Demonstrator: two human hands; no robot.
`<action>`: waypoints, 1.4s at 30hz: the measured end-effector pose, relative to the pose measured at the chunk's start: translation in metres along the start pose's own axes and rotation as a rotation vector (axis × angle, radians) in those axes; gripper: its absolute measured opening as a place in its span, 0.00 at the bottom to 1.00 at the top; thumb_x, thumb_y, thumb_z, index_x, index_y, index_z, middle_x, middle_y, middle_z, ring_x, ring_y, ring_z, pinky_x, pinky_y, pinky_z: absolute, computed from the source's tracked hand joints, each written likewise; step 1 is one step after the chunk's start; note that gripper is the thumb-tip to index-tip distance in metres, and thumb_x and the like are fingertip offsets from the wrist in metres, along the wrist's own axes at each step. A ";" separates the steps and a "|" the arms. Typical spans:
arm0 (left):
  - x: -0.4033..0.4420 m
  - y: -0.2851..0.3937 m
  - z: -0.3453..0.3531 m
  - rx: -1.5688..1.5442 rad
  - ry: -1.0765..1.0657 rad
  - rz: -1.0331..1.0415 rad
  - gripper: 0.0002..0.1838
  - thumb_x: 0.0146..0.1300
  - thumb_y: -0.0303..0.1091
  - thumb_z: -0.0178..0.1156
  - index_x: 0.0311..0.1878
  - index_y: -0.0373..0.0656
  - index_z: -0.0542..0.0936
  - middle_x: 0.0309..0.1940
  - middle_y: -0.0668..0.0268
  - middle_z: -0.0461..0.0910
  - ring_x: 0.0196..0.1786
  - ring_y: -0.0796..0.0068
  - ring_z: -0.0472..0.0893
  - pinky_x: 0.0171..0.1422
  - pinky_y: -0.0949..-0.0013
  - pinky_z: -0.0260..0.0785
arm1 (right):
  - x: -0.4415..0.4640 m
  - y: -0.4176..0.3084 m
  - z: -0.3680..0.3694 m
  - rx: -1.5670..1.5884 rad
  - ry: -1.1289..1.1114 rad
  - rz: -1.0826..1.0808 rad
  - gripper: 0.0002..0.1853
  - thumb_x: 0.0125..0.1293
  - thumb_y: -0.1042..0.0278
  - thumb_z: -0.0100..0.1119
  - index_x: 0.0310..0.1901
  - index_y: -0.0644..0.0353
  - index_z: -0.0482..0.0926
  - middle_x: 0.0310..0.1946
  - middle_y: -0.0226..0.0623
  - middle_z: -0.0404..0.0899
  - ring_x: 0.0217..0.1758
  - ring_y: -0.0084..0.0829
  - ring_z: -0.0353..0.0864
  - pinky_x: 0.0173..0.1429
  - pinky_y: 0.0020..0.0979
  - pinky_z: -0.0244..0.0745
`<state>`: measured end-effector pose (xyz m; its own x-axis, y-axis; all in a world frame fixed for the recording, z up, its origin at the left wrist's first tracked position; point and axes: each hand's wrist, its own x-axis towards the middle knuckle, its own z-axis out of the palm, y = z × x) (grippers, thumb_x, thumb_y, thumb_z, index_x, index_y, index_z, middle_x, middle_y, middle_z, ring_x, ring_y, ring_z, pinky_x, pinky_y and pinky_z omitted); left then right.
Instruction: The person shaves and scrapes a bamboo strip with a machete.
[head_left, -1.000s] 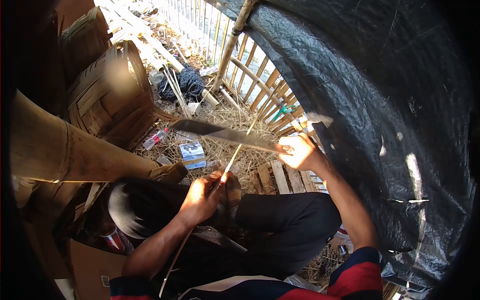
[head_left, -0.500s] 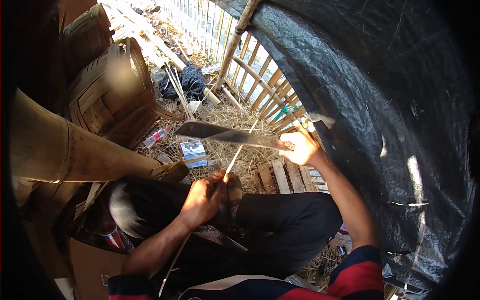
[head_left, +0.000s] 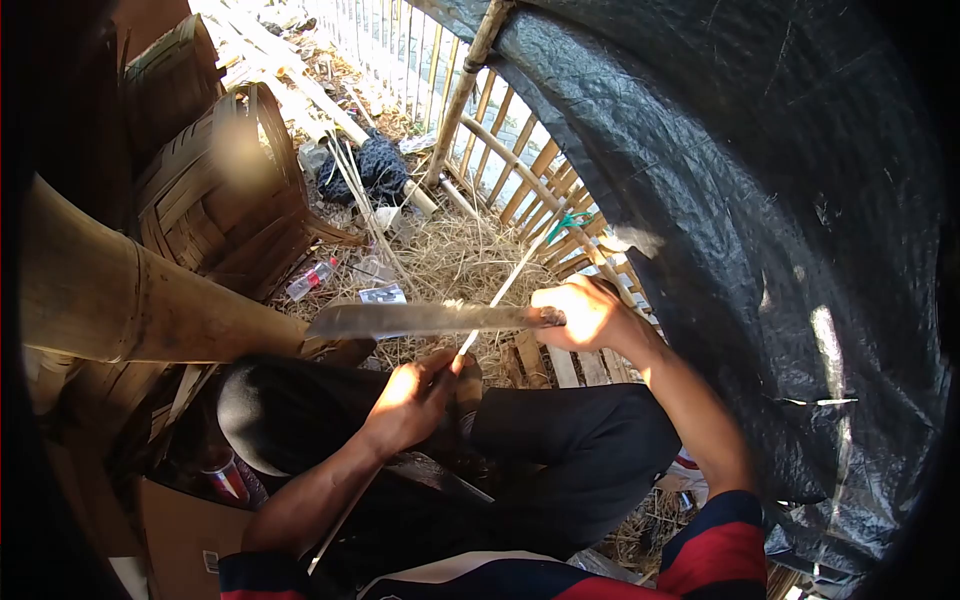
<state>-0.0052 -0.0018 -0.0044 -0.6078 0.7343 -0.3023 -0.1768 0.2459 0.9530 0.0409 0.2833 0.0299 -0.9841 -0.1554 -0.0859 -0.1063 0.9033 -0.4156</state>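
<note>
My right hand (head_left: 585, 315) is closed round the handle of a long, broad-bladed knife (head_left: 420, 320). The blade points left and lies across a thin pale bamboo strip (head_left: 515, 275), just above my left hand (head_left: 408, 400). The fingers of my left hand are wrapped round that strip, which slants up to the right toward the slatted fence and runs down below my forearm. Whether the blade touches the strip or only hangs over it, I cannot tell. My dark-trousered legs (head_left: 570, 450) are folded beneath both hands.
A thick bamboo pole (head_left: 180, 310) comes in from the left, below woven baskets (head_left: 225, 185). Shavings (head_left: 450, 250), a plastic bottle (head_left: 312, 279) and a black bundle (head_left: 370, 168) lie on the ground. A slatted bamboo fence (head_left: 540, 170) and a black tarp (head_left: 720, 250) stand at the right.
My right hand has moved down and slightly left with the knife, so the blade now crosses the strip nearer my left hand. My left hand has barely moved.
</note>
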 end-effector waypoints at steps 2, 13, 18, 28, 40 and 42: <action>0.001 -0.006 0.003 -0.043 -0.019 -0.037 0.14 0.72 0.35 0.53 0.51 0.35 0.78 0.36 0.60 0.83 0.41 0.79 0.78 0.49 0.71 0.70 | 0.015 -0.025 -0.010 -0.004 -0.169 -0.027 0.11 0.47 0.60 0.68 0.34 0.49 0.81 0.27 0.36 0.79 0.36 0.42 0.77 0.43 0.39 0.73; -0.002 0.000 -0.006 0.004 -0.022 -0.065 0.12 0.71 0.32 0.52 0.50 0.36 0.77 0.31 0.61 0.81 0.35 0.79 0.77 0.42 0.69 0.70 | -0.010 0.087 0.005 -0.125 0.087 0.178 0.12 0.52 0.56 0.68 0.34 0.54 0.82 0.34 0.43 0.80 0.42 0.44 0.78 0.48 0.39 0.75; -0.002 0.001 0.002 0.049 -0.018 0.093 0.14 0.73 0.35 0.51 0.50 0.34 0.78 0.27 0.72 0.73 0.33 0.86 0.68 0.38 0.77 0.64 | -0.031 0.112 0.004 0.045 0.308 0.425 0.12 0.55 0.62 0.61 0.24 0.62 0.76 0.20 0.42 0.73 0.23 0.38 0.73 0.32 0.37 0.67; 0.006 0.007 0.004 0.145 0.015 -0.018 0.12 0.69 0.33 0.55 0.52 0.39 0.79 0.33 0.54 0.83 0.35 0.72 0.83 0.40 0.69 0.71 | -0.006 0.031 -0.031 1.195 0.027 0.430 0.24 0.70 0.57 0.46 0.63 0.59 0.71 0.16 0.34 0.73 0.12 0.21 0.66 0.19 0.24 0.62; 0.011 -0.006 0.007 0.012 0.076 0.166 0.07 0.69 0.30 0.55 0.42 0.36 0.77 0.29 0.56 0.81 0.34 0.84 0.75 0.41 0.71 0.71 | 0.003 0.038 -0.016 1.390 0.005 0.498 0.17 0.67 0.58 0.49 0.51 0.59 0.70 0.30 0.44 0.79 0.14 0.26 0.71 0.17 0.27 0.67; 0.010 -0.012 0.006 0.014 0.062 0.114 0.08 0.69 0.30 0.55 0.45 0.35 0.78 0.32 0.55 0.82 0.36 0.84 0.76 0.43 0.70 0.71 | 0.005 0.044 -0.016 1.361 0.019 0.496 0.16 0.67 0.59 0.50 0.51 0.60 0.70 0.29 0.42 0.79 0.15 0.26 0.71 0.18 0.27 0.67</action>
<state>-0.0042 0.0065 -0.0186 -0.6705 0.7173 -0.1898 -0.0933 0.1723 0.9806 0.0293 0.3283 0.0254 -0.8816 0.0699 -0.4669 0.4440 -0.2130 -0.8703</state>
